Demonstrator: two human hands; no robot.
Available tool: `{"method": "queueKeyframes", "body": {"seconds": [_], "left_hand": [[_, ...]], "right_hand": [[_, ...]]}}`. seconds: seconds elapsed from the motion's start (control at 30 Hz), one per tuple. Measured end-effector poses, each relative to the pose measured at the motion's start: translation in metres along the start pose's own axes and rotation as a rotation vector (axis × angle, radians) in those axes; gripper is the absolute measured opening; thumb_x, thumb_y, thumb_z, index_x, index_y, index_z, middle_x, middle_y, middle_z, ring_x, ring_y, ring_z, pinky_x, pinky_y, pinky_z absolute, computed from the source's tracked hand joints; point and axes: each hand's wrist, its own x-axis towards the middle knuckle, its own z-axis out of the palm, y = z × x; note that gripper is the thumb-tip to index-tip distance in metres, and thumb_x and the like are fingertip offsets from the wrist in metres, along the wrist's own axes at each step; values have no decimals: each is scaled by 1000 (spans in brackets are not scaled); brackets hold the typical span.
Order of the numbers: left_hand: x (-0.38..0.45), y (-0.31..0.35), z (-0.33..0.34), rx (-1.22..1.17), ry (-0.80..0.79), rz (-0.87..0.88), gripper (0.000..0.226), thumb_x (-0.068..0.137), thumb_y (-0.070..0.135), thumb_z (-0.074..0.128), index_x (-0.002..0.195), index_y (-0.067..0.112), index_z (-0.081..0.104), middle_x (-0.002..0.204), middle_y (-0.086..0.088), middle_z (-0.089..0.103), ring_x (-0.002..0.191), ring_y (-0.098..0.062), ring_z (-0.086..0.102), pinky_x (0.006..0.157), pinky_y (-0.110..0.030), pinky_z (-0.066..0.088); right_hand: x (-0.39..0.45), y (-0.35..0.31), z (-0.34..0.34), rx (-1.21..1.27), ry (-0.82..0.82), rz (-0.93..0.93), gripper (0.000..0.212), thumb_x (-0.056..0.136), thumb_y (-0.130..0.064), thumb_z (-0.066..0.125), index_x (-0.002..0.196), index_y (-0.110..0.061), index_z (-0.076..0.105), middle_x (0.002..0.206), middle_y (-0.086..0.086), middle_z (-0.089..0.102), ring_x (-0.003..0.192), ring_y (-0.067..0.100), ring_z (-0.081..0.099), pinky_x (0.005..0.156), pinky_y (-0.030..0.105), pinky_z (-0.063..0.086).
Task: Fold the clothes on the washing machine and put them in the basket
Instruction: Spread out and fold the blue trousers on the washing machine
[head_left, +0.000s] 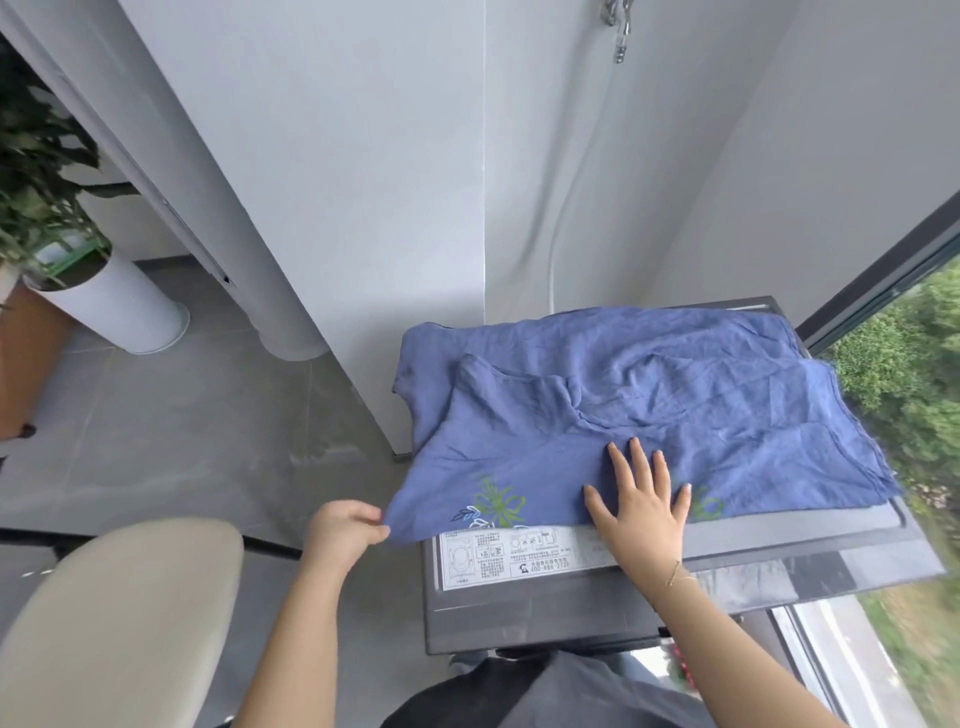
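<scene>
A blue garment (649, 410) with green and white flower embroidery lies spread across the top of the dark grey washing machine (545, 608). Its left part hangs past the machine's left edge. My left hand (345, 530) pinches the garment's near left corner, off the machine's side. My right hand (641, 499) lies flat with fingers spread on the garment's near edge. No basket shows in this view.
A beige rounded seat or lid (119, 618) sits at lower left. A potted plant in a white cylinder pot (111, 306) stands on the grey tile floor at far left. White walls stand behind the machine, and a window (893, 322) runs along its right side.
</scene>
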Motion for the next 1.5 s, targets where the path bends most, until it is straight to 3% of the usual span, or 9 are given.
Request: {"method": "queueKeyframes", "body": {"seconds": [0.07,0.23,0.43,0.57,0.87,1.03,1.23,1.4,1.5], "left_hand": [[3,16,6,76,126,124,38,76,-11,63,111,3,66,115,-15,63,94,-22,57,81,-24,39],[12,88,29,-5,130,398,30,83,-2,63,112,6,64,110,-8,64,94,-21,61,83,-23,41],[53,145,78,-45,-46,229,50,85,18,70,130,9,48,109,-1,64,107,-21,58,94,-29,43],[68,155,97,-59,-31,186,23,84,13,68,104,15,57,93,-2,60,94,-20,55,82,-25,40],[73,139,93,-31,0,272,37,77,13,78,110,13,60,109,1,59,104,-18,55,98,-37,46],[59,146,91,-176,-104,258,51,79,9,77,125,11,55,114,1,57,104,-15,55,85,-26,46],[26,144,62,-182,-199,476,25,81,-9,64,77,15,60,77,6,57,74,-6,51,64,-5,38],[9,118,45,38,-297,571,43,67,-27,37,64,15,48,58,17,58,56,3,45,58,-20,34],[3,103,38,309,-314,526,49,57,-14,25,70,21,56,65,16,70,80,-8,61,73,-28,44]], "right_hand": [[7,-10,-7,181,173,18,57,82,-52,42,124,-18,61,134,6,54,127,32,43,105,47,26],[52,-33,-25,382,171,15,19,87,-23,62,102,-13,71,102,6,64,103,31,57,88,40,36],[108,-57,-42,376,-97,56,25,86,-38,63,100,-17,67,97,-2,64,98,20,58,92,37,41],[125,-60,-41,437,-287,55,13,81,-30,71,79,-21,61,74,-13,58,85,18,59,89,40,48],[119,-55,-49,917,-280,48,20,82,-2,71,73,-15,60,62,-5,54,43,0,45,46,13,39],[119,-53,-44,1069,-377,183,27,83,7,66,68,-14,58,63,0,53,56,11,44,44,14,34],[99,-47,-58,1112,-279,92,37,80,19,56,65,-14,62,56,-9,56,55,8,45,50,15,34],[57,-18,-43,741,-131,-310,42,52,11,42,42,-25,61,59,-16,68,77,6,56,73,22,44],[42,-7,-32,572,-138,-419,38,44,-2,38,48,-31,63,60,-21,68,71,0,58,76,30,46]]}}
